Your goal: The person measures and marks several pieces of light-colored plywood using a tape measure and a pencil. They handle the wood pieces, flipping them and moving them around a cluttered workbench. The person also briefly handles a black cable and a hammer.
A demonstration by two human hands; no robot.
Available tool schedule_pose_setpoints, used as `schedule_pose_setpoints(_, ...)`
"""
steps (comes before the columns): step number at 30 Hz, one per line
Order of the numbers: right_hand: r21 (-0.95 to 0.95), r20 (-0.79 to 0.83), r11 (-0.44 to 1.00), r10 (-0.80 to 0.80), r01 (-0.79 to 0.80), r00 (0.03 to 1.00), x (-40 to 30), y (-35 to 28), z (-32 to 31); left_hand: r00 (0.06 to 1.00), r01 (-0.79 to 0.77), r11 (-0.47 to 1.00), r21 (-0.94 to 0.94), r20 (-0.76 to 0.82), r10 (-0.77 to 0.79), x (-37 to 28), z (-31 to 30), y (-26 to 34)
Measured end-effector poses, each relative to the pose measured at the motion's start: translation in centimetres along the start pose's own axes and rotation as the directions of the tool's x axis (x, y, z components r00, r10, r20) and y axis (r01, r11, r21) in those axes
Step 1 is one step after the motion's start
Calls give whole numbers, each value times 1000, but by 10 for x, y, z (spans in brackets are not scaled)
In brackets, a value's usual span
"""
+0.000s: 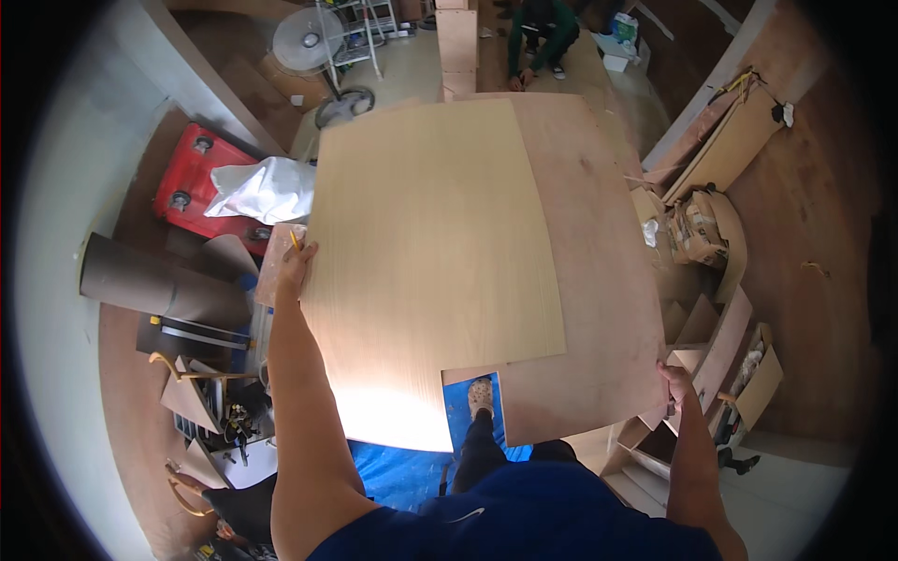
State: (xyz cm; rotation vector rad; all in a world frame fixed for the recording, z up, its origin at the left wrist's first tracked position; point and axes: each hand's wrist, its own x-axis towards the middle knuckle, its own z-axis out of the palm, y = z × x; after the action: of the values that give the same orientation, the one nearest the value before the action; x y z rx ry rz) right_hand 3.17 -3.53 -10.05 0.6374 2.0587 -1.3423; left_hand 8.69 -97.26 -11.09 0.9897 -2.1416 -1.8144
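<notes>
A large plywood sheet (596, 280) spans the space before me, and a paler wood-grain sheet (435, 231) lies over its left and middle part. My left hand (298, 265) grips the left edge, with a yellow pencil (294, 240) between its fingers; whether it holds both sheets there I cannot tell. On the right, my right hand (675, 384) is closed around the lower right edge of the plywood. A rectangular notch opens at the near edge, and through it show a blue tarp (456, 403) and my foot in a clog (481, 397).
A person (544, 35) crouches beyond the far edge. A standing fan (309, 40) and a stepladder (358, 35) stand far left. Left are a red wheeled case (193, 168), a rolled sheet (154, 277) and tools. Cardboard packages (698, 228) and wooden boxes (761, 372) line the right.
</notes>
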Motion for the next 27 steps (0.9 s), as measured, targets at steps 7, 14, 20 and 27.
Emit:
schedule_pose_setpoints(7,4,68,1000,27,-28,997,9,-1,-2,971,-169,863,475,-70,228,2,16,-6)
schedule_pose_setpoints(14,-36,184,995,97,-92,978,17,25,-29,838,-459,638,619,64,542,-196,178,76)
schedule_pose_setpoints(20,-32,330,998,-37,50,943,16,13,-21,864,-478,229,848,407,296,-342,261,63)
schedule_pose_setpoints(27,67,344,996,-76,56,936,15,13,-17,776,-558,39,829,504,380,-335,226,30)
